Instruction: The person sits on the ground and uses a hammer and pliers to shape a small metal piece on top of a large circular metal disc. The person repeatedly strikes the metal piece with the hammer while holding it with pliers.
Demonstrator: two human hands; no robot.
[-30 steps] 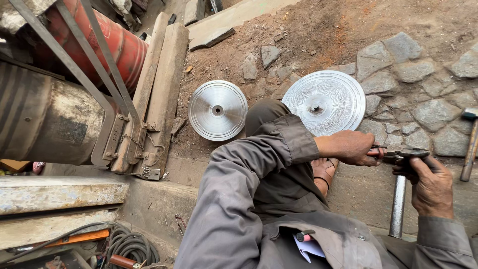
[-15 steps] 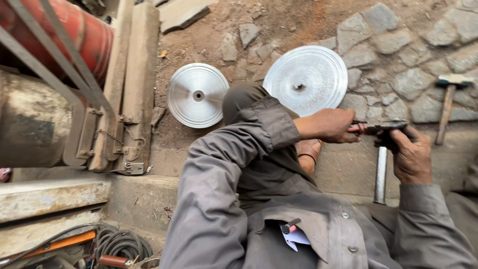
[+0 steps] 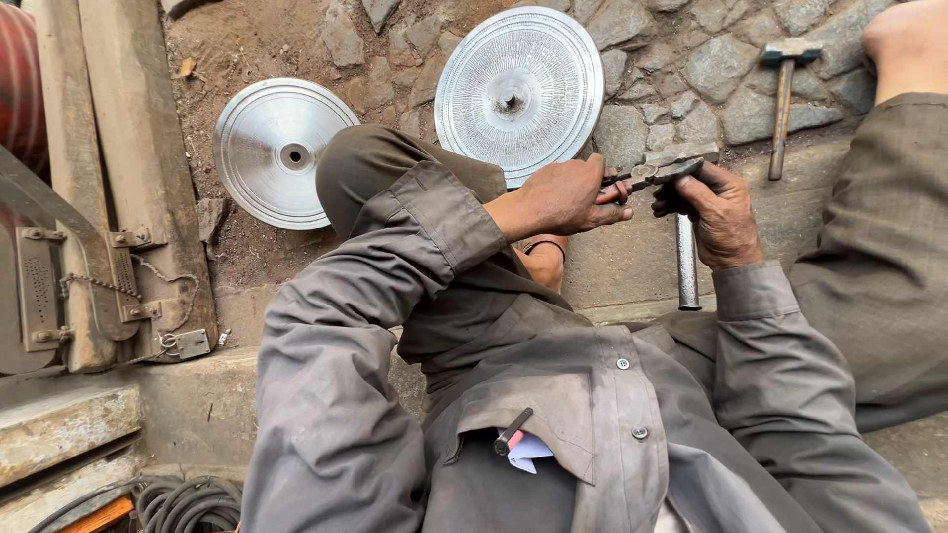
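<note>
My left hand [image 3: 568, 197] and my right hand [image 3: 716, 212] meet in front of my raised knee, both gripping a small metal tool [image 3: 657, 173] with thin jaws. The left fingers pinch its near end while the right hand wraps its far end. A grey steel rod [image 3: 686, 266] sits just under my right hand; whether the hand touches it is unclear. Behind the hands, a large ribbed metal disc [image 3: 518, 89] leans against the stone paving. A smaller smooth disc [image 3: 281, 148] lies on the dirt to its left.
A hammer [image 3: 780, 99] rests on the stone paving at the upper right. Wooden planks and a metal frame with a chain [image 3: 109, 197] stand at the left. Coiled cable [image 3: 183, 503] lies at the bottom left. A pen sits in my shirt pocket [image 3: 513, 429].
The view has shifted left and closer, so the discs and hammer sit further right and larger. Both hands stay together on the small metal tool, in much the same grip.
</note>
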